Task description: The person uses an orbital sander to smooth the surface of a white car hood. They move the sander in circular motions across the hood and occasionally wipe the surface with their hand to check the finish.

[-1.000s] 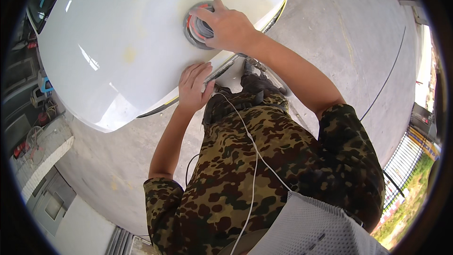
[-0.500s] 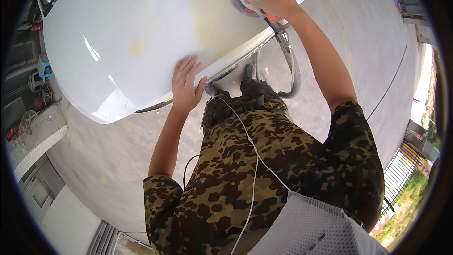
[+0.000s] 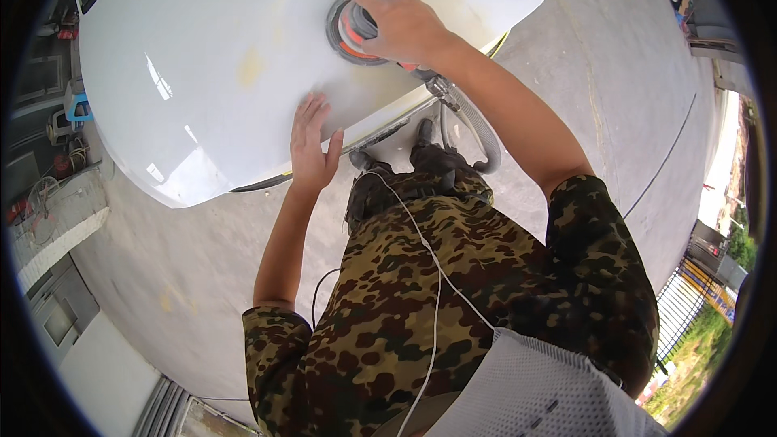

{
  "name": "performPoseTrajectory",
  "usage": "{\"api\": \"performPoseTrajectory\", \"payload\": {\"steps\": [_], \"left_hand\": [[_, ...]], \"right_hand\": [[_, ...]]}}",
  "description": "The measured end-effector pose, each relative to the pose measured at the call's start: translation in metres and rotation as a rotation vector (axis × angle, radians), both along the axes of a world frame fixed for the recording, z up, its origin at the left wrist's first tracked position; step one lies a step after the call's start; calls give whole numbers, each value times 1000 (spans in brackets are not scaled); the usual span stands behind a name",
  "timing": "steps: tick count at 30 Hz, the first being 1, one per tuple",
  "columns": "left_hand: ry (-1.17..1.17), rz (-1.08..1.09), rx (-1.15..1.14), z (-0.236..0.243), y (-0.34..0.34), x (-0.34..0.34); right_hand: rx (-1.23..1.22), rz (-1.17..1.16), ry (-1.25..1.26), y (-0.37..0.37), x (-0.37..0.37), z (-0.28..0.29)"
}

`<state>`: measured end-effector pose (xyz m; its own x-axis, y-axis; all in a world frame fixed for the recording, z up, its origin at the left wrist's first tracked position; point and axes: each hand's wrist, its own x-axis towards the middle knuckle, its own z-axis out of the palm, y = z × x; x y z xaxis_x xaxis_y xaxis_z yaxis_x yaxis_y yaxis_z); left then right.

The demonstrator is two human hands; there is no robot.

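My right hand (image 3: 405, 28) grips a round orbital sander (image 3: 350, 31) with a grey and orange body, pressed flat on a glossy white car panel (image 3: 210, 73). A grey ribbed hose (image 3: 477, 133) runs from the sander down toward my waist. My left hand (image 3: 312, 142) lies flat on the panel near its lower edge, fingers spread, holding nothing. Pale yellowish filler patches (image 3: 251, 69) show on the panel left of the sander.
Grey concrete floor (image 3: 615, 97) spreads around the car. A low wall with tools and cables (image 3: 48, 194) stands at the left. A thin white cord (image 3: 429, 251) hangs down my camouflage clothing. A fence and grass (image 3: 696, 307) lie at the right.
My right hand swept the sander across the panel, first up to the right, then back to the left. My left hand stayed flat near the panel's lower edge.
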<state>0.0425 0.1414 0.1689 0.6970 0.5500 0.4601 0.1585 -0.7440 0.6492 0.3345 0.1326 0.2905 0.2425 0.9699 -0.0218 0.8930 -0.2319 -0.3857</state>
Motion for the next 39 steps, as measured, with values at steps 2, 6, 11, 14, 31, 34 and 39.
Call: {"api": "performPoseTrajectory", "payload": {"steps": [2,6,11,14,31,34,39], "left_hand": [[-7,25,23,2,4,6],[18,58,24,4,10,14],[122,10,81,6,13,27],[284,-35,127,12,14,47],[497,-365,435,25,-16,183],[495,-393,423,27,-25,166],[434,-392,332,22,-34,133]], "right_hand": [[7,79,-18,12,-32,2],[-57,109,-2,20,-35,6],[-81,-118,-10,8,47,10],[-128,-259,29,-12,117,13],[-39,-326,6,-15,170,-6],[-60,-259,-3,4,140,8],[-136,-114,-23,41,75,25]]}}
